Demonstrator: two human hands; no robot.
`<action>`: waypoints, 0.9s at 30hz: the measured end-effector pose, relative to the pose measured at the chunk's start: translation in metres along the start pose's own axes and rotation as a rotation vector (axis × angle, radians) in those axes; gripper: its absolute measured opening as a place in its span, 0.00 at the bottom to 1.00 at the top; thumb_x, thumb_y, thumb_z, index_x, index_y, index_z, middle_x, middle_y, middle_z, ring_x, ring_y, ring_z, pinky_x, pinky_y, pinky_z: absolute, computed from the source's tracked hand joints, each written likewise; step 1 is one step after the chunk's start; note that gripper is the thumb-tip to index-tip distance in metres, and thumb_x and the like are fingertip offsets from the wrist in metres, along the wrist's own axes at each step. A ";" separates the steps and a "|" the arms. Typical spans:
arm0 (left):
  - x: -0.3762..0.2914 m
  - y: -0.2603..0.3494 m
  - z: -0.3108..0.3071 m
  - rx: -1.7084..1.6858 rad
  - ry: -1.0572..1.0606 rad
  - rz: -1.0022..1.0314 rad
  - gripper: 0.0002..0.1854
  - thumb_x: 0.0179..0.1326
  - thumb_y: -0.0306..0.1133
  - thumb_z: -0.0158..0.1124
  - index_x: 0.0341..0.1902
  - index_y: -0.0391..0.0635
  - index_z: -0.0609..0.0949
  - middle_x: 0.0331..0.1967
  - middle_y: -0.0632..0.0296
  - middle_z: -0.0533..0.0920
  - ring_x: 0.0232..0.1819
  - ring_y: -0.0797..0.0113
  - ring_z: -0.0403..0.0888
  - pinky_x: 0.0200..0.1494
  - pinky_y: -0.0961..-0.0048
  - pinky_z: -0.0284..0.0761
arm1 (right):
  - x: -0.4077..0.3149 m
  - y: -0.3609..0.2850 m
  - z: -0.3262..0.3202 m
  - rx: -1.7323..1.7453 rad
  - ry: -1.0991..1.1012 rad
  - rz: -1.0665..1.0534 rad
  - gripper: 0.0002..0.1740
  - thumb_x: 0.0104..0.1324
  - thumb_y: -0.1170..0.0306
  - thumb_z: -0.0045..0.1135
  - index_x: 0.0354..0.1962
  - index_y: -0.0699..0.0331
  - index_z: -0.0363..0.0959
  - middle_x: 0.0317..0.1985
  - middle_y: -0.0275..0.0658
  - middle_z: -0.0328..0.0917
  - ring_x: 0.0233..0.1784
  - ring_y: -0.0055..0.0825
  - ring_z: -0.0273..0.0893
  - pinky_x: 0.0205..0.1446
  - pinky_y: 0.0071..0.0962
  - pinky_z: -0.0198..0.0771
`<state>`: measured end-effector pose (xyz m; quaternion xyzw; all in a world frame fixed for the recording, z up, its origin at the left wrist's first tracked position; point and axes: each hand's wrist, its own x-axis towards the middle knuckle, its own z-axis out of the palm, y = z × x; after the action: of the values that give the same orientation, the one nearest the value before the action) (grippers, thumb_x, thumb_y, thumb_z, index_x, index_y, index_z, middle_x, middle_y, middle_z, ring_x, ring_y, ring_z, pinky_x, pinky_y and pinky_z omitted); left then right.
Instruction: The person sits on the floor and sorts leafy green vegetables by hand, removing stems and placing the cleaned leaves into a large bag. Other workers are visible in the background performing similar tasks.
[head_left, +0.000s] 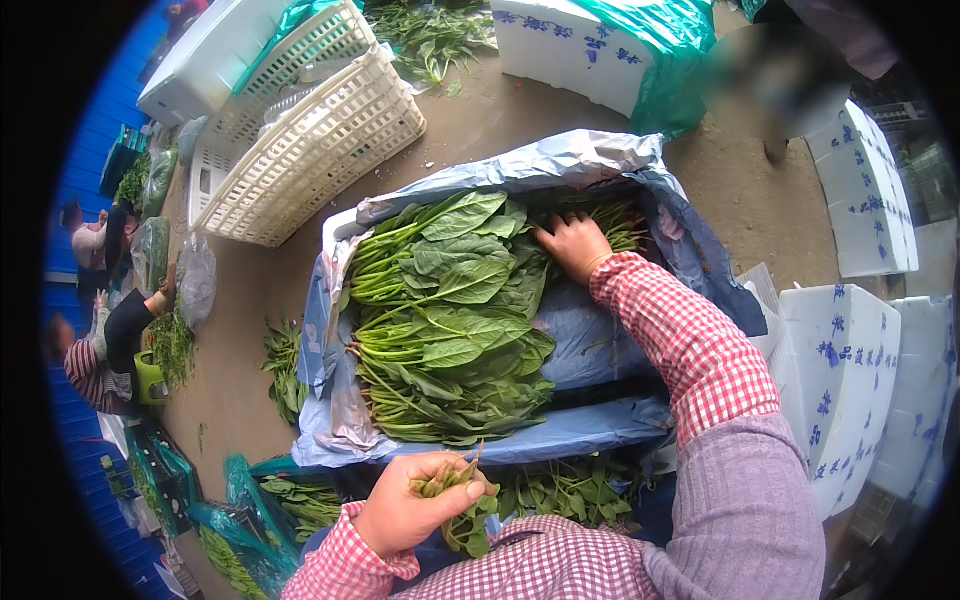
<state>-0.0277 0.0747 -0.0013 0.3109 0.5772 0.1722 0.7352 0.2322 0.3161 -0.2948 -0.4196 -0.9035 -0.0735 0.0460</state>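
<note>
A foam box lined with bluish plastic film (487, 448) stands in front of me. Its left half holds stacked leafy greens, probably spinach (457, 330), stems to the left and leaves to the right. My right hand (576, 246) reaches into the box's upper right part, resting on or beside more greens with stems to the right (619, 221); whether its fingers grip any is hidden. Near my lap, below the box's front edge, my left hand (435, 499) is closed around a bunch of greens (469, 525), stem ends up and leaves hanging down. More greens lie under the box's front edge (570, 495).
A white plastic crate (315, 150) stands beyond the box at upper left. White foam boxes with writing stand at the top (570, 52) and right (840, 375). Loose greens (285, 375) lie on the floor at left. Other people (112, 352) work at far left.
</note>
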 end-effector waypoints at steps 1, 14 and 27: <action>-0.002 0.000 0.001 0.011 0.005 0.012 0.11 0.65 0.33 0.68 0.41 0.35 0.87 0.28 0.67 0.83 0.29 0.81 0.76 0.34 0.81 0.72 | 0.008 0.002 -0.011 0.042 -0.125 0.003 0.24 0.64 0.69 0.53 0.59 0.50 0.74 0.44 0.46 0.83 0.48 0.44 0.84 0.51 0.45 0.78; -0.059 -0.018 0.013 0.079 -0.089 0.166 0.09 0.66 0.30 0.68 0.41 0.35 0.87 0.32 0.66 0.84 0.33 0.81 0.77 0.39 0.81 0.73 | 0.058 0.023 -0.161 0.065 -0.687 -0.130 0.35 0.44 0.58 0.76 0.51 0.55 0.77 0.38 0.46 0.84 0.50 0.48 0.83 0.53 0.44 0.77; -0.074 -0.026 0.043 0.227 -0.139 0.291 0.12 0.68 0.36 0.67 0.44 0.38 0.87 0.30 0.71 0.85 0.30 0.85 0.75 0.34 0.82 0.72 | -0.003 0.011 -0.393 0.314 -0.145 -0.046 0.38 0.48 0.62 0.74 0.58 0.63 0.74 0.47 0.51 0.84 0.53 0.48 0.82 0.56 0.40 0.78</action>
<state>-0.0098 -0.0008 0.0426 0.4831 0.4898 0.1888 0.7007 0.2507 0.2539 0.0926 -0.3907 -0.9143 0.0978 0.0441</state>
